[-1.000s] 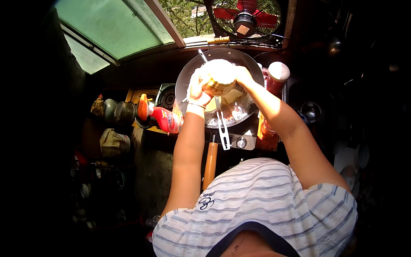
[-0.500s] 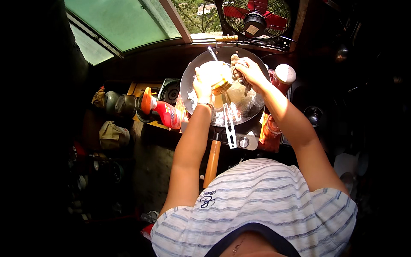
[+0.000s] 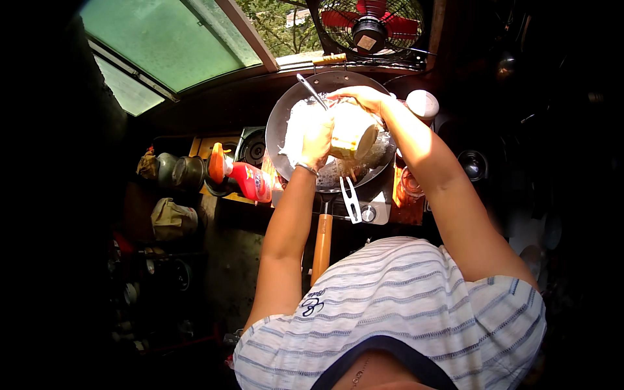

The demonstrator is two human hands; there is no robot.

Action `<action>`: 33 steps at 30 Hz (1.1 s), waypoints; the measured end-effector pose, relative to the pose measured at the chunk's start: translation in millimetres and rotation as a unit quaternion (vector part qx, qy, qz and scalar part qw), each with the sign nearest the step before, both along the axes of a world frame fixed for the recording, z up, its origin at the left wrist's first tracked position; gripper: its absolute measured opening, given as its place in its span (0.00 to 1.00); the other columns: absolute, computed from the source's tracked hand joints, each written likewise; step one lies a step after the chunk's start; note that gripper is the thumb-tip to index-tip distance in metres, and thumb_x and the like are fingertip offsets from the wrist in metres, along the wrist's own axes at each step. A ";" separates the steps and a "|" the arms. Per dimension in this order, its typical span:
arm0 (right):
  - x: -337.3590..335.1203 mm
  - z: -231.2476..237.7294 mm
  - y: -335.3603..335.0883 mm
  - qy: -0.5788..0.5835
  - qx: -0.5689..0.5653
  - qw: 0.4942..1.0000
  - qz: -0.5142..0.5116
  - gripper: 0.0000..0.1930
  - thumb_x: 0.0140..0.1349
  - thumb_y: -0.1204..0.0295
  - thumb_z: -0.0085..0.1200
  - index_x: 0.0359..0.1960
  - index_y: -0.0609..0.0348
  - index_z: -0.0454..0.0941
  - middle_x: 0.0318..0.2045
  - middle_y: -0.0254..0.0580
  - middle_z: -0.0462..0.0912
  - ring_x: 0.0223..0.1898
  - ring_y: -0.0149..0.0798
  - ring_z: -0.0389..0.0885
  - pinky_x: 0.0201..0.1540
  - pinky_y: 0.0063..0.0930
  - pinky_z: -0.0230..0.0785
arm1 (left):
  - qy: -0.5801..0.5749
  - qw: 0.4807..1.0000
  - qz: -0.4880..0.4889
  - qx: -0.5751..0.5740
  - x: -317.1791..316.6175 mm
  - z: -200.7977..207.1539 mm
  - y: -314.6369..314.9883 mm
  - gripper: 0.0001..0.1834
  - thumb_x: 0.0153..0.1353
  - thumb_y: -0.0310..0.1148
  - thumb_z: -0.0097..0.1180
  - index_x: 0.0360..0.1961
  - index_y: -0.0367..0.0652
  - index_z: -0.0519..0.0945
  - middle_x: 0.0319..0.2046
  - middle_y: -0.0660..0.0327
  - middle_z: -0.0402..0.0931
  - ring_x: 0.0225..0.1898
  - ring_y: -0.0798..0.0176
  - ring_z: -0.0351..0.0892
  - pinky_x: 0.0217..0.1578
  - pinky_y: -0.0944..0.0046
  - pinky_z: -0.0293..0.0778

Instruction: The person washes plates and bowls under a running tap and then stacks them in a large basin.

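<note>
Over a large dark wok [image 3: 275, 130] my left hand [image 3: 317, 140] grips a pale bowl with yellow markings [image 3: 346, 147], tipped on its side. Strong sunlight washes out much of the bowl and hand. My right hand [image 3: 365, 97] curls over the bowl's far side. The dark crumpled cloth in its fingers is mostly hidden behind hand and bowl. A metal utensil handle [image 3: 310, 89] sticks up at the wok's far left rim. The white slotted handle of a turner [image 3: 351, 203] leans over the near rim. Liquid shines in the wok's bottom.
The wok's wooden handle [image 3: 322, 244] points toward me. Left of it lies a red spray bottle [image 3: 252, 182] with an orange head, beside a second burner [image 3: 253, 146]. A white-lidded jar [image 3: 422, 104] stands right. A red-bladed fan [image 3: 370, 29] is by the window.
My right hand has moved left and over the bowl, hiding the cloth. The bowl has shifted slightly right and down and is turned more on its side. The whole view has shifted a little.
</note>
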State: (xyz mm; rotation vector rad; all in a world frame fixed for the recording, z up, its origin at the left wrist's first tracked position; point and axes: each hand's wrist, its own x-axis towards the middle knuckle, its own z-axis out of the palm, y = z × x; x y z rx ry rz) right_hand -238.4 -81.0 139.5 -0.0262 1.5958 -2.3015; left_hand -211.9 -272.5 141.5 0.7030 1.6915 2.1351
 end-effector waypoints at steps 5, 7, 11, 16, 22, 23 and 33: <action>33.5 -20.5 -28.0 0.021 -0.249 0.936 -0.247 0.15 0.59 0.65 0.45 0.40 0.63 0.74 0.33 0.38 0.79 0.36 0.31 0.77 0.44 0.25 0.69 | -0.315 0.907 0.065 0.273 -1.3 4.2 12.5 0.13 0.61 0.35 0.41 0.39 0.36 0.70 0.30 0.57 0.75 0.29 0.61 0.78 0.31 0.67 0.76; 42.6 -2.8 -62.3 0.084 -0.255 0.897 -0.353 0.18 0.58 0.68 0.46 0.48 0.64 0.69 0.38 0.39 0.77 0.41 0.32 0.74 0.46 0.24 0.66 | -0.313 0.886 0.108 0.325 -9.7 -0.2 18.0 0.16 0.60 0.36 0.40 0.43 0.35 0.70 0.36 0.55 0.75 0.35 0.57 0.76 0.36 0.58 0.75; 65.7 9.9 -121.4 0.261 0.200 0.861 -0.388 0.18 0.58 0.71 0.44 0.51 0.58 0.68 0.46 0.44 0.74 0.55 0.39 0.64 0.57 0.30 0.54 | -0.141 0.970 0.143 0.137 -34.6 -67.5 10.1 0.16 0.61 0.35 0.39 0.45 0.37 0.70 0.40 0.57 0.72 0.41 0.61 0.73 0.40 0.60 0.72; 44.9 12.6 -82.7 0.336 0.370 0.767 -0.402 0.12 0.55 0.76 0.42 0.39 0.61 0.75 0.38 0.44 0.77 0.43 0.43 0.74 0.47 0.30 0.64 | -0.072 0.971 0.221 0.061 10.6 -17.3 27.9 0.14 0.64 0.36 0.39 0.45 0.39 0.67 0.38 0.58 0.73 0.38 0.65 0.73 0.35 0.69 0.72; 15.5 -20.3 -27.4 0.223 0.270 0.857 -0.378 0.10 0.56 0.72 0.42 0.36 0.57 0.75 0.33 0.42 0.76 0.39 0.40 0.74 0.44 0.33 0.65 | -0.133 0.972 0.103 0.167 11.3 0.4 15.7 0.17 0.65 0.39 0.38 0.41 0.34 0.69 0.39 0.52 0.73 0.36 0.56 0.78 0.37 0.61 0.77; 14.6 -31.5 -21.0 0.259 0.312 0.828 -0.387 0.10 0.56 0.71 0.42 0.36 0.56 0.75 0.33 0.41 0.76 0.38 0.40 0.74 0.43 0.34 0.65 | -0.147 0.972 0.083 0.166 12.3 7.8 15.1 0.17 0.65 0.39 0.38 0.42 0.34 0.69 0.40 0.51 0.73 0.36 0.55 0.78 0.37 0.61 0.77; 72.0 14.3 -40.2 0.058 -0.036 0.958 -0.280 0.20 0.59 0.58 0.44 0.47 0.58 0.68 0.43 0.41 0.71 0.43 0.33 0.70 0.45 0.26 0.64 | 0.123 0.992 0.035 -0.022 14.3 11.9 -9.8 0.16 0.62 0.38 0.44 0.38 0.33 0.73 0.34 0.54 0.75 0.32 0.61 0.75 0.35 0.65 0.71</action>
